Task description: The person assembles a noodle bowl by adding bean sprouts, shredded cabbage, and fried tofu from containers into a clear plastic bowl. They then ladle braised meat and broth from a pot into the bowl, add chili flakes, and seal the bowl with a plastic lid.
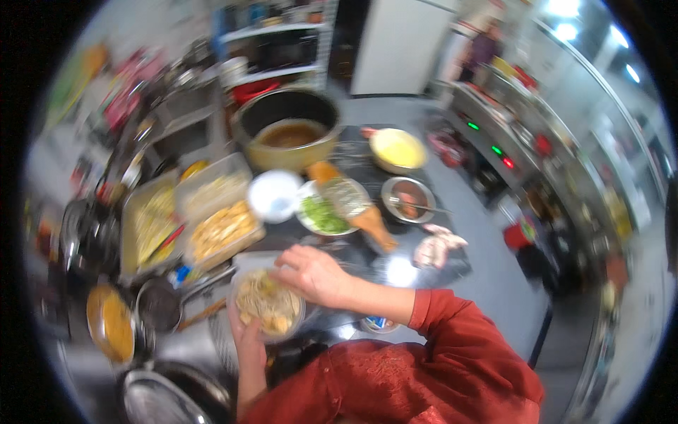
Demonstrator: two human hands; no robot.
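Left hand (248,338) is cupped under the near side of a clear bowl (268,305) heaped with pale noodles and chunks, fingers closed on it and holding it up just in front of the red-sleeved chest. Right hand (316,273) comes across from the right and sits on the bowl's far rim, fingers curled loosely down over the food; whether it pinches anything I can't tell, the frame is blurred. The bowl hangs over the near edge of the dark surface (395,272), right in the lower middle of the view. Just beyond the right hand there's a plate of chopped greens (323,214), and beside that a small white bowl (274,195). A wooden-handled strainer (353,205) lies across the plate, handle pointing toward the person. To the left, a clear tub of yellowish pieces (222,230) sits next to a metal tray (150,222) with something red-handled in it. Further back, a big pot of brown liquid (289,131), and to its right a yellow bowl (397,148) and a small metal bowl (408,199). Down at lower left, a pan of orange sauce (111,326) sits just beside a dark pan (159,305). Some pale raw meat (436,247) rests at the surface's right edge.
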